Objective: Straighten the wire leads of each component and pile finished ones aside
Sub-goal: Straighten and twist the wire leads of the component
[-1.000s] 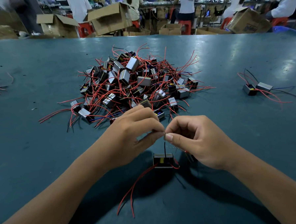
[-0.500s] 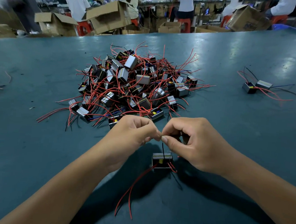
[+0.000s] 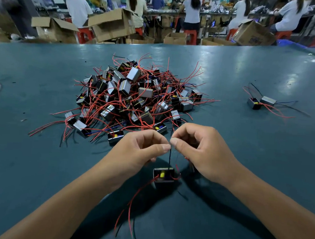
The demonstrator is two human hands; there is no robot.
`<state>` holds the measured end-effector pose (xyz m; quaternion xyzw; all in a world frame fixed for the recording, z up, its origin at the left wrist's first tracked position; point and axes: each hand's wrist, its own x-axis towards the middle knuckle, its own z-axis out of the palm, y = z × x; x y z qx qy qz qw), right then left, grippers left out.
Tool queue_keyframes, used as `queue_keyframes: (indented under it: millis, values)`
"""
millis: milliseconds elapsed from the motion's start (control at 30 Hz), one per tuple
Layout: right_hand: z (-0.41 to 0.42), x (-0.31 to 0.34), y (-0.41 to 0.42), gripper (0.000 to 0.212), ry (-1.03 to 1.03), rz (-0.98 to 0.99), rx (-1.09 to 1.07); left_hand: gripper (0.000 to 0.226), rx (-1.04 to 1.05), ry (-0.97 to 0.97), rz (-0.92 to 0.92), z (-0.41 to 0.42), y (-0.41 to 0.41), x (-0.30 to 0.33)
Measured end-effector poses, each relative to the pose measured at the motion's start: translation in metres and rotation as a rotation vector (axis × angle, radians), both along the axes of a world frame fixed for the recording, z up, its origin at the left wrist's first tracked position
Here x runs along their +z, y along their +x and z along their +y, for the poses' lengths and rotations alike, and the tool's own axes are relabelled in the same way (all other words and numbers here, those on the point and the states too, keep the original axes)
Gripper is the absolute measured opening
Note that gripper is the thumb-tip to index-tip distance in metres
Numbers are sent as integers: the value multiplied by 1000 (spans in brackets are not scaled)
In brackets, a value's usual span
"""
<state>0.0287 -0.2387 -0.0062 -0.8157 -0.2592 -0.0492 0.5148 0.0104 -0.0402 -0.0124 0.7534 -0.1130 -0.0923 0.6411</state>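
Teal worktable [image 3: 41, 159], one component [image 3: 163, 175] hanging by its black lead [image 3: 169, 158] in front of the unsorted heap [image 3: 135, 100].

Left hand [image 3: 140, 151] and right hand [image 3: 200, 151] pinch that lead's top, thumb tips nearly touching, possibly twisting strands. Best to draw it taut, stroking outward, then join the two finished ones [image 3: 261, 103] far right.

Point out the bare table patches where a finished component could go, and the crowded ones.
Bare: the table between the big tangled pile and the two components at right; also left of the pile. Crowded: the pile's near edge by the hands, where red leads sprawl.
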Motion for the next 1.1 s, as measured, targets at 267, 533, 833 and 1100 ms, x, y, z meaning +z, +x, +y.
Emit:
queue_keyframes:
  millis: [267, 533, 833, 1100]
  values:
    - [1, 0, 2, 13, 56, 67, 36, 18, -9, 52, -106, -1, 3, -3]
    - [-4, 0, 6, 15, 77, 91, 30, 11, 12, 75, -127, 6, 6, -2]
    - [-4, -4, 8, 15, 58, 78, -8, 14, 29, 100, -142, 11, 7, 0]
    - [-13, 1, 16, 16, 24, 90, -82, 12, 215, 334, -304, 10, 9, -3]
